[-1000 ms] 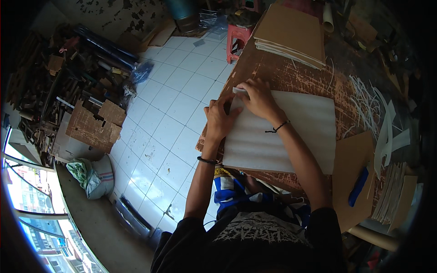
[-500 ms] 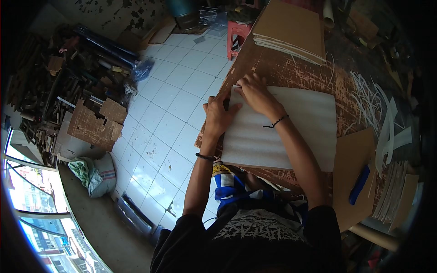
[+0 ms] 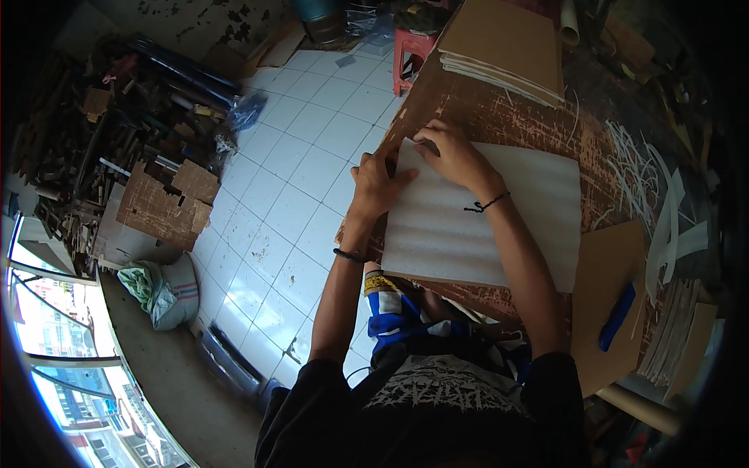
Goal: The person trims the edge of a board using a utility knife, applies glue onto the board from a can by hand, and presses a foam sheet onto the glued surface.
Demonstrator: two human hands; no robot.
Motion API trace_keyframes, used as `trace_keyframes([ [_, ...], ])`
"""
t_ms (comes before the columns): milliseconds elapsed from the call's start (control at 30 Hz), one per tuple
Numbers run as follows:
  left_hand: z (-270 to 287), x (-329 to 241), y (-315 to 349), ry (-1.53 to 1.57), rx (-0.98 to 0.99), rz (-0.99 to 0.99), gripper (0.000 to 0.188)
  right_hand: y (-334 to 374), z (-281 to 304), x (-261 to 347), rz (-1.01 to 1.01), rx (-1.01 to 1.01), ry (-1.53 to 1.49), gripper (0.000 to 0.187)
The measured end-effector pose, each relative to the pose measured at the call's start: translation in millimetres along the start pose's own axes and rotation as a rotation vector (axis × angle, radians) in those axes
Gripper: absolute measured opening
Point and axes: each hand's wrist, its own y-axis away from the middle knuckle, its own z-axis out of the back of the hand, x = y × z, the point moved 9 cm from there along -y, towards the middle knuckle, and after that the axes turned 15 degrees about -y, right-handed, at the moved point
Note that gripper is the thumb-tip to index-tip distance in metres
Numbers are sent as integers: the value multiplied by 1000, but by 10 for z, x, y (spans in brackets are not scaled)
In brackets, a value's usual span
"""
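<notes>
Here, your left hand [image 3: 377,187] spreads its fingers, thumb over the left edge of the white, rectangular foam sheet [image 3: 445,234] on the scratched brown table [image 3: 515,125]; your right hand [image 3: 459,161] curls its fingers at the upper-left corner, whether pinching it one cannot tell.

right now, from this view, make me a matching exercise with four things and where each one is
Things
1. white sheet
2. blue tool
3. red stool
4. stack of boards

Places
A. on the tiled floor
B. on a brown board
C. toward the table's far end
D. beneath the right hand

Pairs: 1-D, 2-B, 3-A, 4-C
</notes>
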Motion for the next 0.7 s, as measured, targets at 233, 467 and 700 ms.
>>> trace_keyframes([
  [233,134,-210,80,17,-72,-134,40,-16,27,83,-36,68,-82,15],
  [467,242,-342,184,32,-308,-168,32,-16,19,136,-77,120,-82,14],
  [700,136,-306,113,27,-225,-175,31,9,16,137,-25,87,-52,25],
])
